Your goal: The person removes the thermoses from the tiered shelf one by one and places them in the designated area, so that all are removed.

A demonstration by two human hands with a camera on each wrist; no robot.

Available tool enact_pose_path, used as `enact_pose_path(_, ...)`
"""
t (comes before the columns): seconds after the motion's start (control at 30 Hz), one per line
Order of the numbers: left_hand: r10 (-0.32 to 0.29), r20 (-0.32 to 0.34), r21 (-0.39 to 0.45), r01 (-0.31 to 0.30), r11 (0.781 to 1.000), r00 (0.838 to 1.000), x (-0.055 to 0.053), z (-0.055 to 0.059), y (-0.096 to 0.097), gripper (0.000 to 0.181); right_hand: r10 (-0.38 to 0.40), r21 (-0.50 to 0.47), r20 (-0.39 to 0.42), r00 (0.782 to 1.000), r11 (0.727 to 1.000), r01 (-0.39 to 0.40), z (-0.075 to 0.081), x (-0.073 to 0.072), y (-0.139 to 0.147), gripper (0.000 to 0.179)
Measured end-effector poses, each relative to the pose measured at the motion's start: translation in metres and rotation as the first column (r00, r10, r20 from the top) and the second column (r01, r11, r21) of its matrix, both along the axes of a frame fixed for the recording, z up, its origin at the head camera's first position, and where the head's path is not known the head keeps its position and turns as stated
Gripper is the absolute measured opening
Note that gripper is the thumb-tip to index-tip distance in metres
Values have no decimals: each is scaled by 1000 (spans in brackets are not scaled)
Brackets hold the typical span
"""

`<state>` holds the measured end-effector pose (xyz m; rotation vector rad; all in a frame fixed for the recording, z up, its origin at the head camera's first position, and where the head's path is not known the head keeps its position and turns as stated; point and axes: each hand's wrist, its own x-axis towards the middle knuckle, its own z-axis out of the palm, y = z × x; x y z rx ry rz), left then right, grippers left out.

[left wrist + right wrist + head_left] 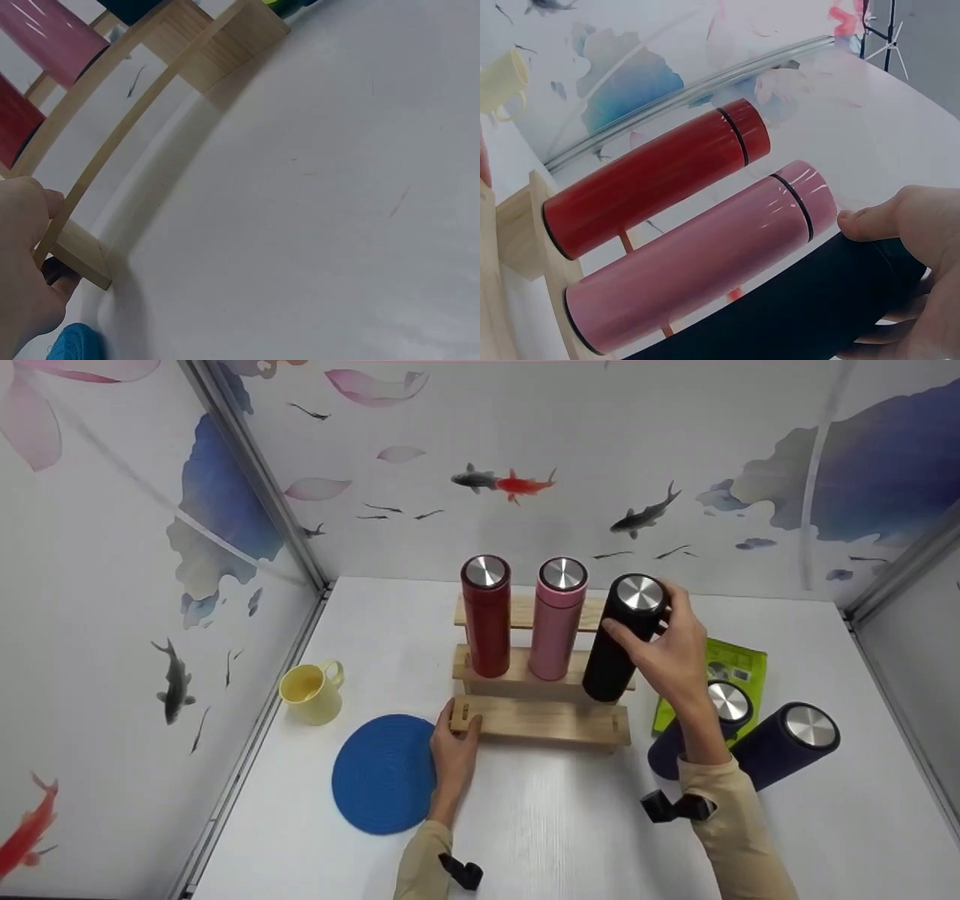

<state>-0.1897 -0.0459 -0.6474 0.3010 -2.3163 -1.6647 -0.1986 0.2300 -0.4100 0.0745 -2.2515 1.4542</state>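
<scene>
My right hand [671, 652] grips a black thermos flask [619, 649] near its silver lid, thumb on the near side. The flask leans slightly, its base over the right end of the middle step of a wooden tiered rack [544, 720]. A red thermos [489, 619] and a pink thermos [556, 622] stand upright on that same step, left of the black one. My left hand [454, 754] pinches the left end of the rack's lowest step; in the left wrist view its fingers [52, 202] wrap the board's edge.
Two dark blue thermoses [787, 742] [664, 750] stand right of the rack, partly behind my right forearm. A green packet [739, 667] lies behind them. On the left are a blue round mat [382, 776] and a yellow mug [311, 694]. Patterned walls enclose the white table.
</scene>
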Motion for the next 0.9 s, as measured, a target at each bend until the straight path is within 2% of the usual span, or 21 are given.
enact_pose_path(0.33, -10, 10, 22, 10, 1000, 1000, 2, 0, 1, 60, -43, 25, 21, 999, 999, 43, 5, 40, 5, 71)
enact_pose_path(0.5, -12, -10, 28, 12, 1000, 1000, 3, 0, 1, 60, -48, 28, 45, 998, 999, 46, 6, 62, 8, 71)
enact_pose_path(0.73, 4, -33, 26, -4, 1000, 999, 1, 0, 0, 60, -33, 20, 72, 997, 999, 31, 2, 89, 13, 74)
enact_pose_path(0.9, -4, -27, 30, 5, 1000, 1000, 1, -2, 0, 60, -57, 34, 96, 994, 998, 54, -2, 109, 19, 73)
